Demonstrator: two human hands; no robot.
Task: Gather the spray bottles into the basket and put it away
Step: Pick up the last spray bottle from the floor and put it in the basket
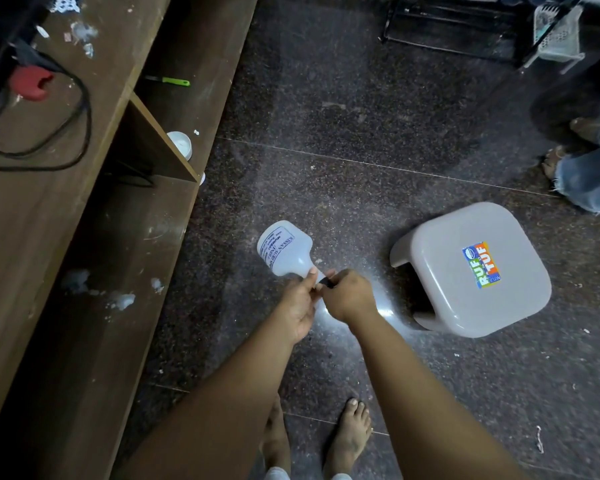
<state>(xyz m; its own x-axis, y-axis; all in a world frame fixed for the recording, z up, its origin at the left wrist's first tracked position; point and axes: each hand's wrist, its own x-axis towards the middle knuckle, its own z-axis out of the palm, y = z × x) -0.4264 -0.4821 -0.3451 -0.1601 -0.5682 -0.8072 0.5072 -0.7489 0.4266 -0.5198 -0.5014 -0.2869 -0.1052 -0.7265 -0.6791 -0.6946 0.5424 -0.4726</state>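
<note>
A white spray bottle (284, 249) with blue printed text is held in the air above the dark floor, base pointing away from me. My left hand (300, 306) grips its neck. My right hand (349, 296) is closed around the black spray head at the bottle's top, mostly hiding it. A pale green perforated basket (558, 32) sits at the far top right on a dark metal rack.
A brown wooden shelf unit (84, 237) runs along the left, holding a green-handled knife (174, 81), a white cup (181, 143) and a red object (32, 83) with a black cable. A grey plastic stool (471, 268) stands to the right. Another person's legs (582, 168) are at the right edge.
</note>
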